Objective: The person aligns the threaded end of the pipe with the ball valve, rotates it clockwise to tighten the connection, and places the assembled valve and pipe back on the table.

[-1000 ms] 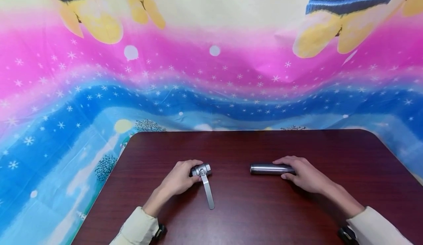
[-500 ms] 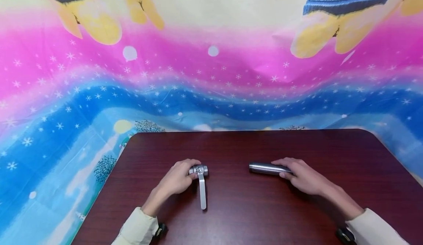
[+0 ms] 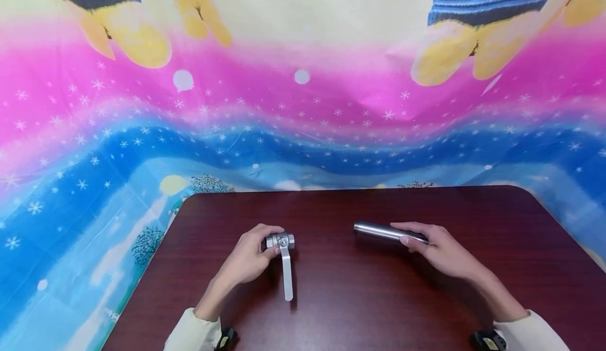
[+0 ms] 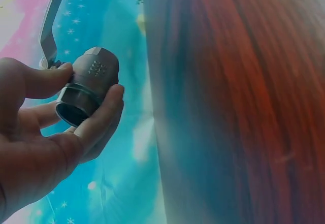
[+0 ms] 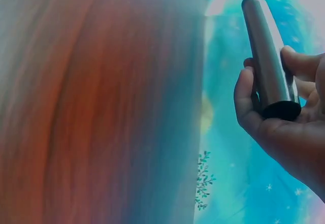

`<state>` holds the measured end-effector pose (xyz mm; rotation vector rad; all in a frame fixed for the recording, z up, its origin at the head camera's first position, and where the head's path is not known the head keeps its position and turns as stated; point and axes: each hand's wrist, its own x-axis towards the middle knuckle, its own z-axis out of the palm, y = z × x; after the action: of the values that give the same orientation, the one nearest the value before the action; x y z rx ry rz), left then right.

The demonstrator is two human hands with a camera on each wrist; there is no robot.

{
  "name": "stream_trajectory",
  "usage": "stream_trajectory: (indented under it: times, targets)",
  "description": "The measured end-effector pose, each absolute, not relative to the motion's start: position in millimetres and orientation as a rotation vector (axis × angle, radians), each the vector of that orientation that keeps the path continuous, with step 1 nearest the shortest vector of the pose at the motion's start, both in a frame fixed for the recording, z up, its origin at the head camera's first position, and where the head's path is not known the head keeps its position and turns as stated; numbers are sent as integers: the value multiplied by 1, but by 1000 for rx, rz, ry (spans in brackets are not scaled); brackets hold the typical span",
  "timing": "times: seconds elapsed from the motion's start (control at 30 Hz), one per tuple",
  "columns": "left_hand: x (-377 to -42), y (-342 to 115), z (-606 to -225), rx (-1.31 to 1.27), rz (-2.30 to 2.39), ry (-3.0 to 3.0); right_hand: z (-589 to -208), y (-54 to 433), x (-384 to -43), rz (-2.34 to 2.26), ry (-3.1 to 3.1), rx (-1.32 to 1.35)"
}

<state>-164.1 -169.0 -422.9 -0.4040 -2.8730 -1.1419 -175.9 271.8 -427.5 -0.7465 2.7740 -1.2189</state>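
On the left in the head view, my left hand (image 3: pixel 248 256) grips a silver ball valve (image 3: pixel 284 241) by its body. The valve's long lever handle (image 3: pixel 287 277) points down toward me. In the left wrist view the thumb and curled fingers pinch the valve body (image 4: pixel 96 71), and its open threaded end faces the camera. My right hand (image 3: pixel 442 248) holds a steel pipe (image 3: pixel 379 230) near one end, the other end pointing left toward the valve and tilted up. The right wrist view has the pipe (image 5: pixel 269 56) between thumb and fingers. A gap separates pipe and valve.
Beneath both hands is a dark reddish-brown wooden table (image 3: pixel 331 298) with rounded far corners. A colourful printed cloth (image 3: pixel 303 114) hangs behind it and along its left side. Dark wrist devices (image 3: pixel 487 340) sit at both sleeve cuffs.
Both hands have lifted the valve and the pipe off the table. The pipe's left end has tipped upward. The valve's lever has swung to point more straight down.
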Motion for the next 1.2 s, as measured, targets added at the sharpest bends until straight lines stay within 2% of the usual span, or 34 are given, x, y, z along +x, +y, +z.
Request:
stream_trajectory:
  times: [0.23, 0.5, 1.2]
  targets:
    - [-160, -170, -414, -426, -1346, -2773, -424, 267, -169, -1432, 2610, -607]
    - [-156, -168, -408, -472, -1547, -2708, -421, 254, -160, -1669, 2416, -630]
    - [-152, -148, -391, -537, -1690, -2580, -408, 231, -153, -1665, 2533, -749]
